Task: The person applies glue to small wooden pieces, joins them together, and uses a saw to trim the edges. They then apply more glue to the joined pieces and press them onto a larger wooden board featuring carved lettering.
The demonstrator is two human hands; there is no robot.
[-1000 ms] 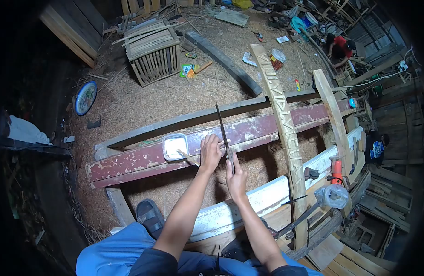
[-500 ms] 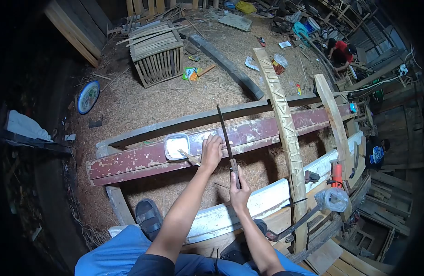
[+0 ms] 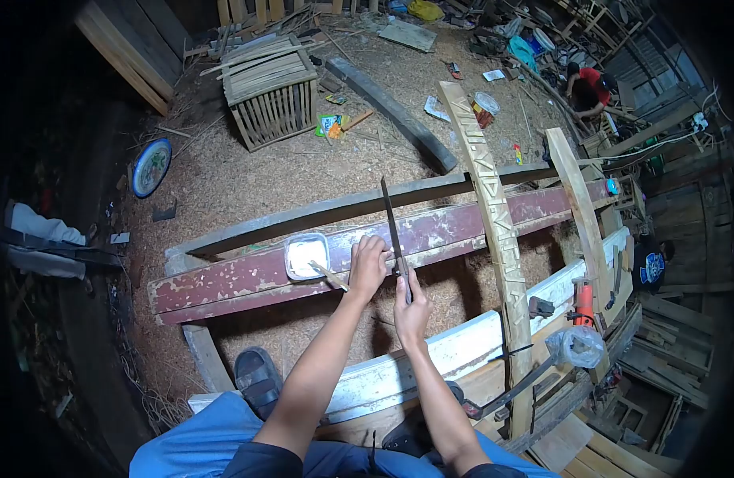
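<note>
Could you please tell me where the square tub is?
In the head view, the square tub sits on the maroon beam, left of the left hand.

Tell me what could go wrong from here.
The left hand is on the maroon plank, close beside the long dark blade in the right hand; a slip might nick the fingers.

The white tub sits on the same plank, and the stick in it juts out toward the left wrist, so a bump could perhaps tip the tub.
</note>
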